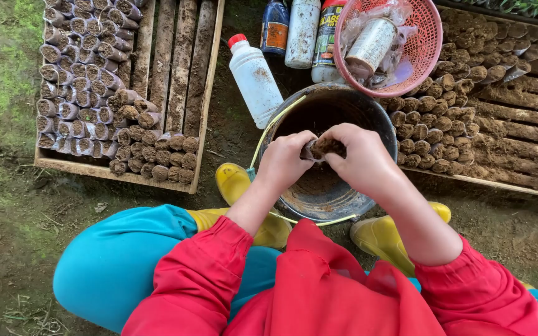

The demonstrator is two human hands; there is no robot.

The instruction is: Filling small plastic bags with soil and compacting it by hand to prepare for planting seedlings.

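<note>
Red sleeves [200,274] lie nearest the camera, and from them both hands are brought together over a dark metal bucket [294,127] set between two yellow boots [378,236]. A small soil-filled bag [326,147] is held between the hands: the left hand [284,160] is curled about its left side, and the right hand [359,158] is closed over its top and right side, so most of the bag is hidden. Whether soil is being pressed in cannot be told.

For this packing to be done well, the bag is best kept upright and directly above the bucket, so that spilled soil is caught. Pressure should be applied evenly from both sides, firm enough to settle the soil, yet not so hard that the thin plastic is split.

Filled bags [85,81] are stacked in a wooden crate [182,68] at the left, and more [431,124] at the right.
</note>
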